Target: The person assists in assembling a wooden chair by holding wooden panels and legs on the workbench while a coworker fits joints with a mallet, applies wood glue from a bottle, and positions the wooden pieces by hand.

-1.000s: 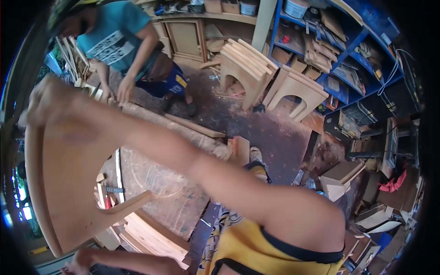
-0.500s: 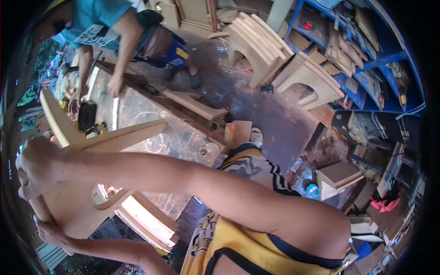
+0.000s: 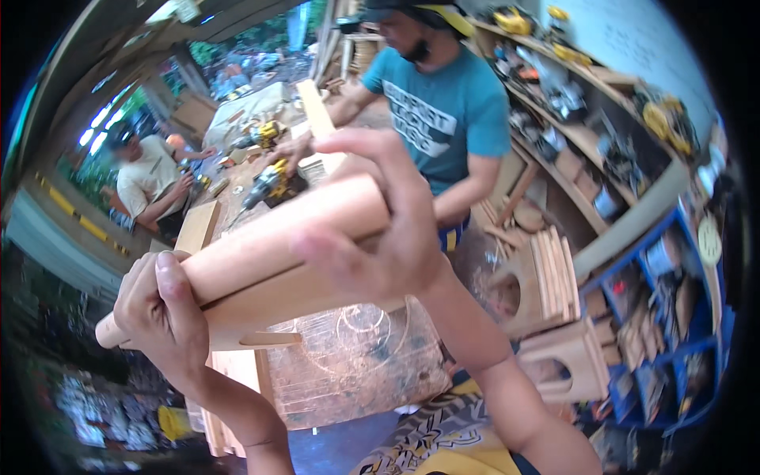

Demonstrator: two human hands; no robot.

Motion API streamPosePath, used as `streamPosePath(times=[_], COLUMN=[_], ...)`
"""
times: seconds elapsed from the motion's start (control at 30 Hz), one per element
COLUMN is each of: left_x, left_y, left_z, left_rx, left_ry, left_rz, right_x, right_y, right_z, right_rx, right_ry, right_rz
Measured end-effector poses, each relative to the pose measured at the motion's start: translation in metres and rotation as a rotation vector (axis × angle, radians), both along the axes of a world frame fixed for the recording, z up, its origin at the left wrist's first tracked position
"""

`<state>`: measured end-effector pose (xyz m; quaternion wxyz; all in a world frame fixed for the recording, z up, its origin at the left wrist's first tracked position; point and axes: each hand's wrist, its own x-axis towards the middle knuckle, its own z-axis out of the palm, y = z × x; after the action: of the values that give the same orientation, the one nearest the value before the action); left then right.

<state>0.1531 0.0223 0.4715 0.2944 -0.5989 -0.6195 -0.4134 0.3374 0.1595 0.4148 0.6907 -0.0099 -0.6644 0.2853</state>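
Between my hands a pale wooden furniture piece [image 3: 269,241] is held up at a slant above the workbench [image 3: 356,356]. It has a thick rounded edge facing me and a flat board below it. My left hand [image 3: 166,313] grips its left end, the thumb over the rounded edge and the fingers curled around it. At the higher right end is my right hand [image 3: 396,222], slightly blurred, with thumb and fingers around the wood. The underside of the piece is mostly hidden by its own front and my hands.
A co-worker in a teal shirt [image 3: 443,111] stands across the bench near a yellow and black cordless drill [image 3: 273,182]. Another person [image 3: 154,182] is at the far left. Cut wooden panels [image 3: 558,277] stand at right, beside a blue shelf [image 3: 673,317]. Stacked boards [image 3: 229,396] lie below my left hand.
My view has swung up and left, toward the bench and the co-worker. The wooden piece, earlier at the left edge under both hands, is now in the middle, with my hands at its opposite ends.
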Motion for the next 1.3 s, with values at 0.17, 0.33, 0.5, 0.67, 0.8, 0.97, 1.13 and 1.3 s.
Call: streamPosePath(times=[0.17,0.33,0.5,0.67,0.8,0.97,1.13,1.3], left_x=[0.015,0.035,0.004,0.036,0.010,0.015,0.006,0.006], left_y=[-0.016,-0.030,-0.017,-0.061,-0.036,-0.076,-0.071,-0.076], left_z=[0.003,-0.012,-0.039,-0.011,0.000,-0.003,-0.012,0.022], left_rx=[-0.047,0.075,0.458,0.164,0.374,0.252,0.106,-0.102], left_ry=[0.067,-0.027,0.834,0.885,0.957,0.691,0.186,0.368], left_rz=[0.143,0.258,0.019,0.322,0.047,0.163,0.284,0.351], right_x=[0.010,0.061,0.072,0.065,0.058,0.052,0.066,0.052], right_y=[-0.004,0.015,0.012,-0.006,-0.014,-0.047,-0.035,-0.049], right_z=[-0.007,-0.054,-0.177,-0.256,-0.298,-0.306,-0.291,-0.300], right_rx=[0.188,0.042,-0.024,-0.241,-0.027,-0.133,-0.116,-0.123], right_ry=[-0.033,-0.068,-0.073,-0.357,-0.523,-0.412,-0.349,-0.348], right_rz=[0.037,0.309,0.227,0.080,0.324,0.360,0.238,0.310])
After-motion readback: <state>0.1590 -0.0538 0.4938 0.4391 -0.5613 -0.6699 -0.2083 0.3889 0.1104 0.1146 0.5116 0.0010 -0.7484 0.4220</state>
